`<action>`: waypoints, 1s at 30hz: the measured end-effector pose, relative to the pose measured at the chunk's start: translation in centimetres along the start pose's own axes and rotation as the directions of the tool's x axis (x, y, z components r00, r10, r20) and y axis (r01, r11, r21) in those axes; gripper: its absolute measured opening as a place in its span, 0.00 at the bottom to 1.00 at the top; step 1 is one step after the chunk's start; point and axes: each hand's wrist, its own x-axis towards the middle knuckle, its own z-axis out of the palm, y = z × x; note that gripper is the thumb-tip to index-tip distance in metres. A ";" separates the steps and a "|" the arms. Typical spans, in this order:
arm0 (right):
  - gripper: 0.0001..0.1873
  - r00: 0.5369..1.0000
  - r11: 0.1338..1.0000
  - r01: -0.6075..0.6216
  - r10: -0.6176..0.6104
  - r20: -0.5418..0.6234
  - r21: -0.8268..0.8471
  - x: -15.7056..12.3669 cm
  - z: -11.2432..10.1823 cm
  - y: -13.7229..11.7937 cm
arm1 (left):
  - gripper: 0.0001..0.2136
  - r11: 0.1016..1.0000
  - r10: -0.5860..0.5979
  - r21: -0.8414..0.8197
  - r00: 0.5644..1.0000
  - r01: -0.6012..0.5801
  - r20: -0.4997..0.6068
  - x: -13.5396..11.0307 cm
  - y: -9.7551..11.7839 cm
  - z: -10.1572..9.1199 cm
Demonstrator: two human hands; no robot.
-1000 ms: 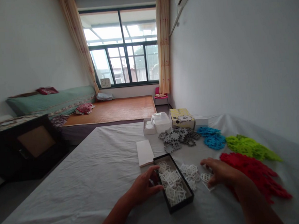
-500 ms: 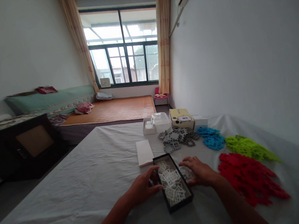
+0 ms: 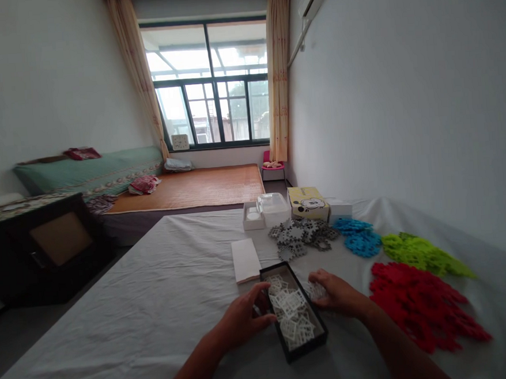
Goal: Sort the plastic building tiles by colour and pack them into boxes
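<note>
A black-rimmed open box (image 3: 323, 340) lies in front of me, holding several white lattice-like plastic pieces (image 3: 290, 305). My left hand (image 3: 247, 317) is at the box's left side, its thumb and index finger on the rim; the other fingers are partly hidden. On the right side of the box, my right hand (image 3: 336, 293) is closed around a small bunch of white lattice pieces (image 3: 315, 289). That bunch is just outside the box's right wall, and its lower part is hidden by the fingers.
A white flat lid or panel (image 3: 246, 260) lies beyond the box. Further back are grey interlocking pieces (image 3: 301, 232), a clear container (image 3: 273, 210), a small white box (image 3: 253, 224) and a yellow box (image 3: 308, 204). Blue (image 3: 363, 242), lime-green (image 3: 417, 253) and red pieces (image 3: 421, 305) lie rightward.
The fingers of my right hand have closed in around the white pieces beside the box. My left hand and the box stay in nearly the same place; the view has tilted slightly up.
</note>
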 end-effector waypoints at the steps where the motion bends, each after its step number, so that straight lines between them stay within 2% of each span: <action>1: 0.19 1.000 1.000 -0.004 0.004 -0.009 -0.002 0.1 0.1 0.0 | 0.27 1.000 0.001 0.003 1.000 -0.001 -0.002 0.0 0.0 0.0; 7: 0.10 0.994 0.996 -0.083 0.081 -0.068 -0.017 0.7 -1.3 0.8 | 0.27 1.000 -0.005 0.001 1.000 0.005 -0.004 0.0 0.0 0.0; 10: 0.04 0.973 0.987 -0.138 0.150 -0.173 0.084 0.5 -2.5 0.8 | 0.27 1.000 -0.006 -0.008 1.000 0.006 0.002 0.1 0.1 0.0; 13: 0.05 0.945 0.965 -0.034 0.116 -0.306 0.260 0.3 -2.4 -1.3 | 0.27 1.000 -0.001 -0.005 1.000 0.001 0.007 0.1 0.2 0.0; 15: 0.07 0.934 0.953 0.116 -0.009 -0.358 0.279 0.4 -1.7 -3.8 | 0.27 1.000 0.003 0.003 1.000 -0.003 0.003 0.1 0.2 0.0; 17: 0.10 0.932 0.940 0.262 -0.188 -0.309 0.220 0.7 -1.0 -5.9 | 0.27 1.000 0.004 0.011 1.000 -0.004 -0.005 0.1 0.2 0.0; 19: 0.15 0.923 0.925 0.339 -0.292 -0.250 0.172 1.1 -0.8 -6.7 | 0.27 1.000 0.001 0.015 1.000 -0.001 -0.013 0.0 0.1 0.0; 21: 0.18 0.927 0.939 0.301 -0.247 -0.284 0.168 1.5 -1.0 -5.7 | 0.26 1.000 -0.002 0.015 1.000 0.002 -0.012 0.0 0.1 0.0; 23: 0.20 0.933 0.963 0.222 -0.162 -0.323 0.156 1.6 -1.3 -3.5 | 0.27 1.000 -0.007 0.015 1.000 0.008 -0.005 0.1 0.1 0.0; 25: 0.26 0.958 0.976 0.199 -0.175 -0.229 0.087 1.5 -1.2 -1.2 | 0.27 1.000 -0.011 0.017 1.000 0.011 0.002 0.1 0.1 0.0; 27: 0.34 0.976 0.978 0.210 -0.210 -0.063 -0.006 1.3 -0.6 0.3 | 0.27 1.000 -0.013 0.020 1.000 0.013 0.001 0.0 0.2 0.0; 28: 0.37 0.979 0.978 0.205 -0.205 0.003 -0.048 1.2 -0.1 0.6 | 0.26 1.000 -0.015 0.021 1.000 0.015 -0.001 0.0 0.2 0.0; 30: 0.36 0.987 0.977 0.160 -0.154 0.049 -0.138 1.3 0.7 0.6 | 0.26 1.000 -0.018 0.021 1.000 0.018 -0.002 0.0 0.3 -0.1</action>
